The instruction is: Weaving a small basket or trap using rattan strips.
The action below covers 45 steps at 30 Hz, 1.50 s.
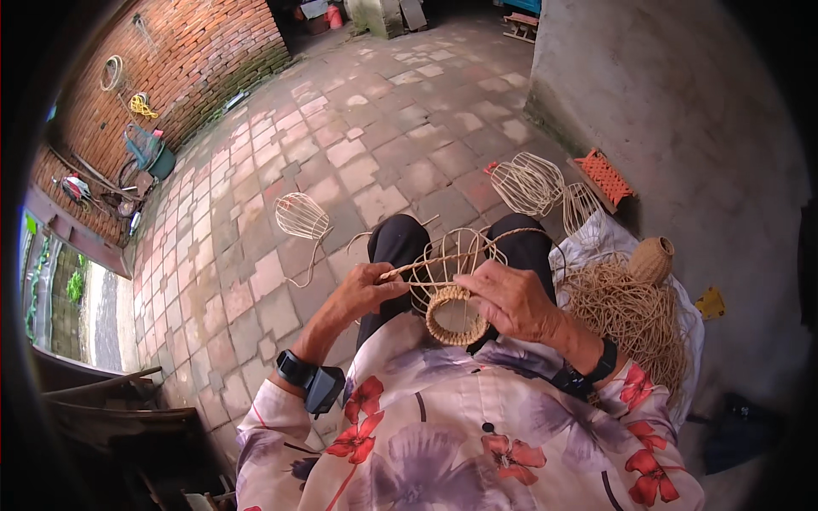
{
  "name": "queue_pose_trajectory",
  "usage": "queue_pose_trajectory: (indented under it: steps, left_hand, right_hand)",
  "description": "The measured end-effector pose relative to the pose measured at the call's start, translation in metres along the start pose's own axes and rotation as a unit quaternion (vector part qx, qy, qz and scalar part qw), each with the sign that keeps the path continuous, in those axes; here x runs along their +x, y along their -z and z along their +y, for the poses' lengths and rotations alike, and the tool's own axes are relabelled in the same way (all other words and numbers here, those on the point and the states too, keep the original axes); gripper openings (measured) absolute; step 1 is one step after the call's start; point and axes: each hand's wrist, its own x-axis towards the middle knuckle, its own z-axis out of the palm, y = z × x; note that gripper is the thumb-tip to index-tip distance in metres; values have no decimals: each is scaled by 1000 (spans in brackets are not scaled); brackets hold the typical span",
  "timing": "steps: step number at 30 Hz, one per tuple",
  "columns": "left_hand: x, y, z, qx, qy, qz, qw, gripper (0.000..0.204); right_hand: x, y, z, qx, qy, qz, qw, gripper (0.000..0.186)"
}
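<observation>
"Head view: where's the basket [435,321]?"

"Between the knees [399,238], woven ring [457,338] nearest them. Left hand [365,294] pinches cord [464,253]; right hand [509,298] pinches the ring's edge."

"Open room?"

"Paving [366,162] beyond the knees; cord pile [618,311] right of them."

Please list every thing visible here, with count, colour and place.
Paving stones: many, grey and pinkish, centre
Brick wall: 1, reddish, upper left
Plain wall: 1, grey, right
Rope coils: 2, cream and yellow, on brick wall
Tub: 1, green, beside brick wall
Open frames: at least 3, cream, left and right ahead
Lattice item: 1, orange, near plain wall
Sack: 1, white, right
Cord heap: 1, tan, on sack
Woven pot: 1, tan, by cord heap
Woven frame: 1, tan, lower middle
Twisted cord: 1, brown, across woven frame
Floral top: 1, pale, bottom
Wrist devices: 2, black, wrists
Left hand: 1, bare, gripping twisted cord
Right hand: 1, bare, on woven frame
</observation>
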Motion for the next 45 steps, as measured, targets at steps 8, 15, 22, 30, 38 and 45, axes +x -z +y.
queue_pose_trajectory:
  steps: [8,15,22,30,38,45]
  left_hand:
    - [57,-1,39,167,-183,82,965,31]
    - [71,-27,33,222,-327,260,881,38]
    - [59,-40,35,139,-174,52,973,63]
    - [62,-49,37,66,-68,15,995,66]
    - [8,-50,24,-34,-70,58,995,57]
    - [-3,5,-74,216,-52,312,924,26]
  right_hand:
    - [4,-9,-19,-64,-11,-27,997,48]
    - [14,-1,-21,-52,-45,-76,995,29]
    - [10,-6,-21,-39,-49,-69,996,26]
    - [2,-8,-19,-26,-36,-69,997,34]
    - [-13,-8,-7,190,-104,3,976,33]
    - [-16,-13,-8,167,-74,39,982,35]
